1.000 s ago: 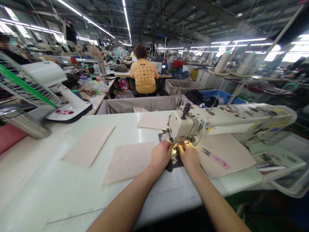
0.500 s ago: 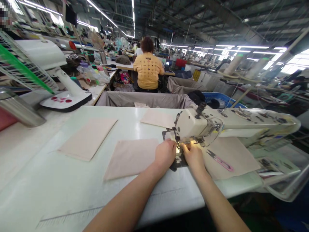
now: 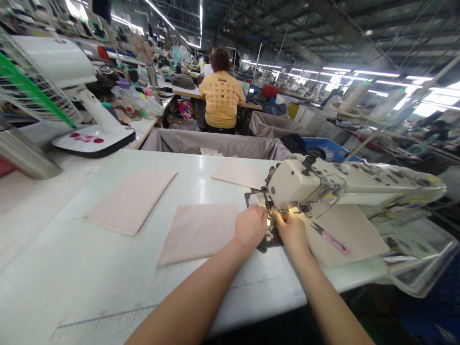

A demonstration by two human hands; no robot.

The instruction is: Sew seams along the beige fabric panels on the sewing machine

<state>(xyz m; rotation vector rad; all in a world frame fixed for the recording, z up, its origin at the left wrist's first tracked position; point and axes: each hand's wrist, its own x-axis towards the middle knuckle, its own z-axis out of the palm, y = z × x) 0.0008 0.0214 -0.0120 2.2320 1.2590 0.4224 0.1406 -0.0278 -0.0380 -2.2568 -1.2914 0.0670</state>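
Observation:
Both my hands are at the needle area of a white sewing machine, under its small yellow light. My left hand is closed beside the presser foot, its fingertips curled out of sight. Just right of the needle, my right hand pinches with thumb and forefinger; whatever lies between them is too small to make out. Under my left wrist is the edge of a beige fabric piece. Pink-handled thread snips rest on another beige fabric panel right of my right hand.
More folded beige pieces lie at the left and behind the needle. A white fan and a steel flask stand at far left. Beyond the table is a cloth-lined bin; a person in a yellow shirt sits past it.
The view has shifted slightly, moving the machine and my hands a little to the right in the picture. Both hands stay closed by the needle; the fabric pieces lie as before.

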